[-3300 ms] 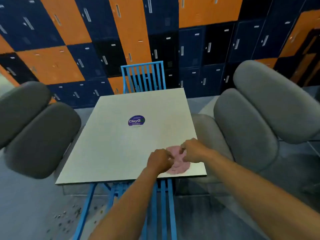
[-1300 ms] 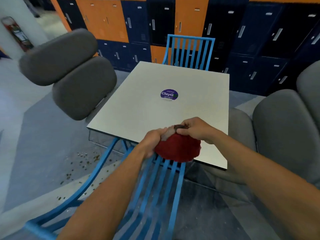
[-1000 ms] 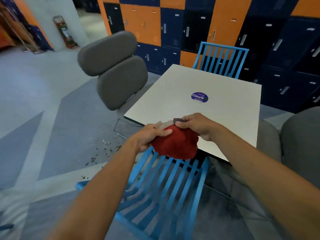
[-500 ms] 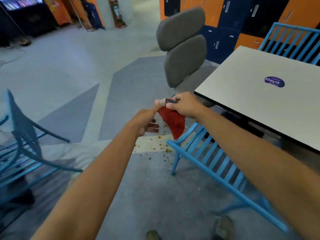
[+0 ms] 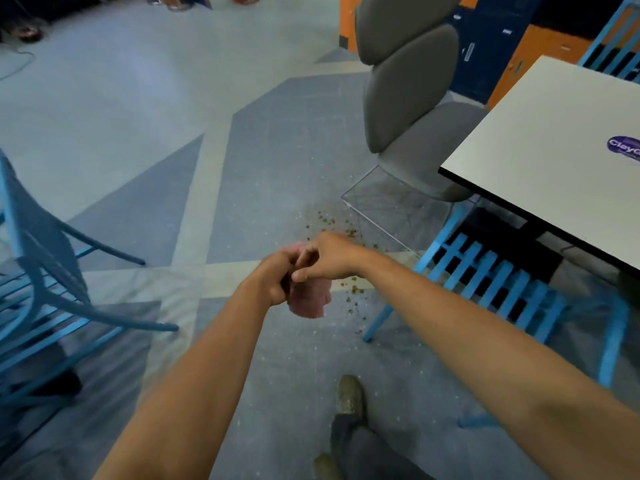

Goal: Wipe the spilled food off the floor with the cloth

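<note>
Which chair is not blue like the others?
The grey padded chair next to the table. The chair on the left and the slatted one at the table are blue.

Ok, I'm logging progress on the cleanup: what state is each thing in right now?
cloth, bunched, held above the floor in both hands.
left hand, grips the cloth.
right hand, pinches the cloth's top.
spilled food, scattered on the floor, not yet wiped.
blue chair, upright at the table.
grey chair, upright.
</note>
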`<state>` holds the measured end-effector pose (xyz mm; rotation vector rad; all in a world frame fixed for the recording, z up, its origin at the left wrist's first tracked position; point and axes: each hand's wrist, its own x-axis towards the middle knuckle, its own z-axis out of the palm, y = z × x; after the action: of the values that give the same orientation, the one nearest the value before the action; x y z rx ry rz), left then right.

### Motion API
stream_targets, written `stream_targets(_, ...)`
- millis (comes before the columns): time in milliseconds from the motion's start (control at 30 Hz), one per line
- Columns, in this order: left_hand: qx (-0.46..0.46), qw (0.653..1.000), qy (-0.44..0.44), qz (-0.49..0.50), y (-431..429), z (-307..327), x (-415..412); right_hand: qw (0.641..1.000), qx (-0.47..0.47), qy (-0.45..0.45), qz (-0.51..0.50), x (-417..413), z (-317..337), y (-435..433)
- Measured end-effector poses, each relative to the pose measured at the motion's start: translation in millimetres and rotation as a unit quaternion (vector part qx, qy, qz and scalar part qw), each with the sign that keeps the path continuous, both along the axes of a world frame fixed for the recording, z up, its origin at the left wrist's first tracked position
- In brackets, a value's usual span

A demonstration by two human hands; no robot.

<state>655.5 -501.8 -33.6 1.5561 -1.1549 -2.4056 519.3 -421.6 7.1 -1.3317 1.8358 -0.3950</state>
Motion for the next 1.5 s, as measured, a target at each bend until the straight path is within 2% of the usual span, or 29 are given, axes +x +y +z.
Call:
stream_targets(133, -0.008, 1.000, -0.007, 0.027, -42.8, -41.3, -15.8, 0.991, -0.056, 0.032, -0.118, -13.6, -42.2, -35.2)
stream_targets(233, 0.003, 0.998, -0.036, 0.049, -68.1, -75.4, -30.3, 0.981, -0.041, 0.043, -0.183, -25.8, -75.0, -57.8)
stream_targets(367, -0.005, 0.995, -0.096, -0.006, -99.5, -122.6, -45.7, 0.969, -0.017, 0.049, -0.240, -48.4, -116.0, -87.6)
stream_targets(467, 0.031, 0.993, -0.104, -0.050, -131.4, -162.6, -59.8, 0.961, 0.004, 0.048, -0.274, -63.7, -150.9, -115.5)
stream_targets(567, 0.019, 0.984, -0.120, -0.132, -162.9, -206.7, -73.6, 0.946, 0.017, 0.057, -0.320, -79.4, -192.6, -135.3)
stream_targets(767, 0.003, 0.937, -0.157, -0.312, -215.3, -301.5, -107.0, 0.894, 0.031, 0.058, -0.442, -100.7, -290.0, -140.9)
stream_targets(867, -0.029, 0.901, -0.168, -0.400, -217.4, -350.0, -128.9, 0.871, 0.042, 0.049, -0.488, -104.4, -337.6, -128.9)
stream_targets(1000, -0.059, 0.869, -0.108, -0.479, -190.7, -425.4, -163.0, 0.846, 0.039, 0.060, -0.528, -114.2, -406.3, -110.9)
stream_targets(1067, -0.100, 0.841, -0.086, -0.524, -174.3, -469.8, -182.3, 0.828, 0.031, 0.077, -0.555, -122.8, -441.1, -99.7)
stream_targets(1200, -0.185, 0.775, -0.025, -0.604, -138.6, -552.2, -225.0, 0.807, 0.042, 0.119, -0.577, -138.5, -510.1, -73.3)
stream_targets(1233, -0.211, 0.742, -0.010, -0.636, -128.5, -571.3, -235.1, 0.804, 0.047, 0.123, -0.579, -140.7, -528.3, -66.8)
stream_targets(1300, -0.320, 0.625, 0.017, -0.712, -110.2, -610.3, -252.7, 0.795, 0.057, 0.131, -0.590, -144.2, -561.4, -55.0)
stream_targets(1400, -0.497, 0.466, 0.113, -0.723, -76.6, -681.4, -249.9, 0.796, 0.092, 0.131, -0.584, -141.0, -608.6, -39.6)
stream_targets(1433, -0.531, 0.407, 0.130, -0.732, -66.7, -706.4, -238.1, 0.799, 0.105, 0.124, -0.578, -137.2, -623.6, -35.5)
stream_targets(1500, -0.516, 0.292, 0.103, -0.799, -56.2, -756.4, -208.0, 0.812, 0.143, 0.086, -0.559, -127.0, -654.3, -31.1)
